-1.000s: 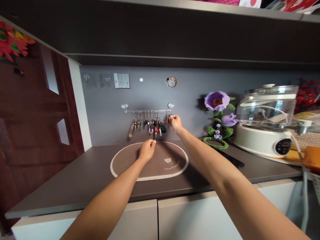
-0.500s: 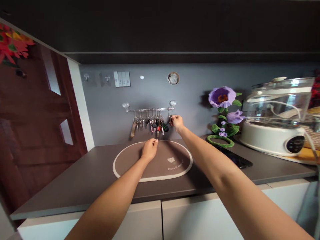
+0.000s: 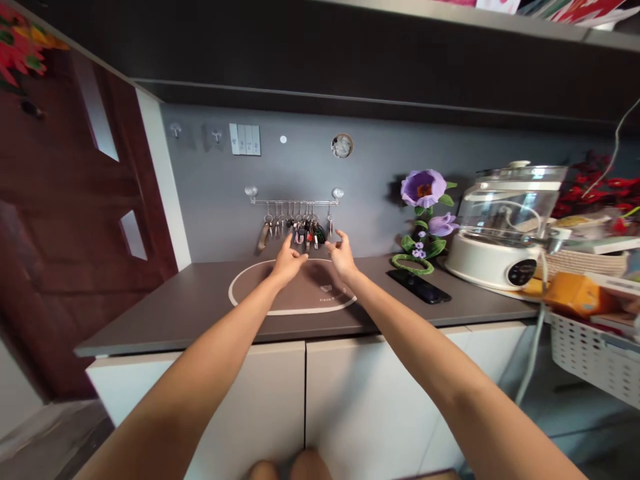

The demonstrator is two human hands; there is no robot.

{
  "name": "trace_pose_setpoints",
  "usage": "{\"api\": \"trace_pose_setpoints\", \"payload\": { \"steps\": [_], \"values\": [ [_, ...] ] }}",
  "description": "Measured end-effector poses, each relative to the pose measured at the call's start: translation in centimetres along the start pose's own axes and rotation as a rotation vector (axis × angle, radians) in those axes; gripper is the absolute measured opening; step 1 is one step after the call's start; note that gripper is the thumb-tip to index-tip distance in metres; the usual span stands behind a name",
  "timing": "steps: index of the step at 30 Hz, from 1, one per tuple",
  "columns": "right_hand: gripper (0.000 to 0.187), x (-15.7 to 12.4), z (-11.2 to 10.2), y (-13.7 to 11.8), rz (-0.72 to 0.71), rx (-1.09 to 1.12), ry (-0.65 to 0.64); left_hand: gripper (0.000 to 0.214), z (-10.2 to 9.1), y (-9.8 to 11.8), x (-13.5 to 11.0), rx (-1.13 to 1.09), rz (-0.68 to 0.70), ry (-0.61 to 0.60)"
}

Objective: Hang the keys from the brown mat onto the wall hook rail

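Observation:
A steel rail (image 3: 294, 201) with clear suction mounts is fixed to the grey wall, and a bunch of keys (image 3: 297, 233) hangs from its hooks. A single small key (image 3: 329, 227) hangs apart at the right end. My left hand (image 3: 289, 262) is open below the bunch, fingers spread, holding nothing. My right hand (image 3: 343, 257) is open as well, empty, just below and right of the keys. Neither hand seems to touch the keys. Both hands are above the far edge of an oval brown mat (image 3: 290, 311) with a white rim, which lies on the dark countertop (image 3: 150, 320).
A black phone (image 3: 419, 287) lies right of the mat, near a crocheted purple flower (image 3: 423, 190). Further right stand a white glass-lidded cooker (image 3: 500, 227) and a white plastic basket (image 3: 595, 360). A reddish-brown door (image 3: 65, 200) is at left; white cabinets sit below.
My right hand has left the rail's right end, moving down and left, its fingers now spread. My left hand has risen from the mat towards the keys. The view has tilted down.

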State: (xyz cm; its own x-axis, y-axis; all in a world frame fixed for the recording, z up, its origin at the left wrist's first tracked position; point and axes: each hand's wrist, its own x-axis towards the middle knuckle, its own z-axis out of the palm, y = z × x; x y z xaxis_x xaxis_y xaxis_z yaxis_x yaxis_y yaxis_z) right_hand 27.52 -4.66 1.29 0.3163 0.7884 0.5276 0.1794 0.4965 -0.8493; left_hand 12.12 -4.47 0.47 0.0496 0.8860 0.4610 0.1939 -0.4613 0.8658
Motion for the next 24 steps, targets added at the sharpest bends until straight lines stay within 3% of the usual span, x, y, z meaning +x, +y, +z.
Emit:
{"api": "trace_pose_setpoints", "payload": {
  "steps": [5,11,16,22,24],
  "values": [
    [0.082,-4.8,-0.7,-3.2,-0.088,0.118,-0.224,0.096,-4.0,2.8,-3.0,-0.085,0.174,-0.172],
    [0.091,-8.9,-1.8,-3.9,0.012,0.112,-0.49,0.105,-7.1,1.3,-7.7,-0.056,0.125,-0.328],
    [0.092,-10.0,-2.1,-3.4,-0.021,0.066,-0.525,0.106,-7.6,-0.3,-8.7,-0.101,0.138,-0.347],
    [0.092,-9.6,-2.1,-3.1,-0.055,0.034,-0.536,0.107,-7.5,-0.4,-8.3,-0.15,0.093,-0.377],
    [0.088,-8.9,-2.2,-2.8,-0.036,0.019,-0.523,0.107,-7.6,-0.5,-7.7,-0.147,0.06,-0.337]
  ]
}}
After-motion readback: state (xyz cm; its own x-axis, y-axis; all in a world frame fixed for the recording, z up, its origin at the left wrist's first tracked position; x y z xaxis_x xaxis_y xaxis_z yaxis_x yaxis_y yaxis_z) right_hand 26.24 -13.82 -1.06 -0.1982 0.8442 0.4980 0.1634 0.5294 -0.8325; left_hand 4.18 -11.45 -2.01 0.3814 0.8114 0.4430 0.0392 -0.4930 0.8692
